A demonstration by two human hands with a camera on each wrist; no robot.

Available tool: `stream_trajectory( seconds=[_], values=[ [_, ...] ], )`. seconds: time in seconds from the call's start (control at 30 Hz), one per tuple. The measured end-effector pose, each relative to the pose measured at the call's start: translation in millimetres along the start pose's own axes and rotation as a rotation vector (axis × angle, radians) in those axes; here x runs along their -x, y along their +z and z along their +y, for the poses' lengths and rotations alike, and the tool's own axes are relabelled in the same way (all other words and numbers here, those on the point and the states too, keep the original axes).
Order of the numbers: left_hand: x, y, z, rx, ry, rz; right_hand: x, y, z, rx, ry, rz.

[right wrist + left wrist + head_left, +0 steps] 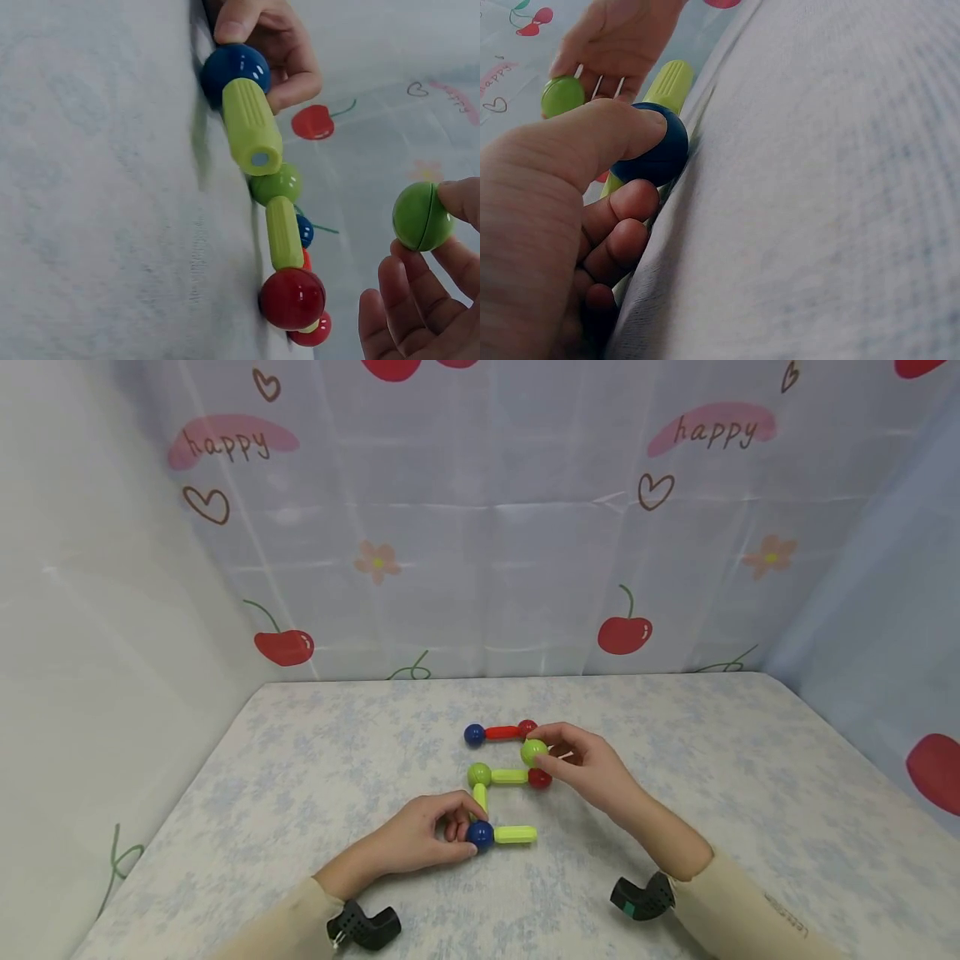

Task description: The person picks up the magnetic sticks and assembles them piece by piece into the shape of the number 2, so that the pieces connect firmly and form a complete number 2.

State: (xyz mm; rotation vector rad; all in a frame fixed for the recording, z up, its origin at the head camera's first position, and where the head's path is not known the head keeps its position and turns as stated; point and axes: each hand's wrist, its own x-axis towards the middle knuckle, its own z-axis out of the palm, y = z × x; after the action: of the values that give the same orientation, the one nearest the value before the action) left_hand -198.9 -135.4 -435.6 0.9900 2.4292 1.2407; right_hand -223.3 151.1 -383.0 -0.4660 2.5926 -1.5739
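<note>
My left hand [416,837] pinches the near blue ball [481,836] of a magnetic ball-and-stick chain lying on the table. From that ball a yellow-green stick [517,835] points right, its far end bare with a metal disc showing in the right wrist view. Another stick [480,795] runs back to a green ball [479,774], and a third [510,776] goes right to a red ball [539,779]. My right hand [592,770] pinches a loose green ball [421,217] between thumb and fingertips, raised over the chain's right side.
Farther back, a red stick [502,732] joins a blue ball [474,735] and a red ball [528,727], the latter partly behind my right hand. A patterned cloth covers the table [337,735]; a printed curtain [480,552] hangs behind it.
</note>
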Motion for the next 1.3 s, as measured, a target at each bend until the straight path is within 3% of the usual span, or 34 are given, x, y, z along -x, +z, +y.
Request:
stream_trajectory(
  seconds=[0.23,0.43,0.6,1.03,1.3],
  values=[
    [0.3,-0.4,-0.1,0.005,0.000,-0.005,19.5,0.3,15.0,-0.012,-0.032,-0.069],
    [-0.6,-0.3,0.1,0.013,-0.007,0.001,23.5,-1.5,33.9,-0.076,-0.101,-0.222],
    [0.7,1.4,0.3,0.025,-0.013,-0.007,24.2,-3.7,48.6,-0.103,-0.102,-0.320],
    [1.7,0.0,-1.1,0.021,-0.011,-0.007,25.1,-2.6,54.7,-0.026,-0.203,-0.399],
    [1.4,-0.2,0.1,0.013,-0.018,-0.002,23.9,-2.6,56.6,0.008,-0.209,-0.415]
  ],
)
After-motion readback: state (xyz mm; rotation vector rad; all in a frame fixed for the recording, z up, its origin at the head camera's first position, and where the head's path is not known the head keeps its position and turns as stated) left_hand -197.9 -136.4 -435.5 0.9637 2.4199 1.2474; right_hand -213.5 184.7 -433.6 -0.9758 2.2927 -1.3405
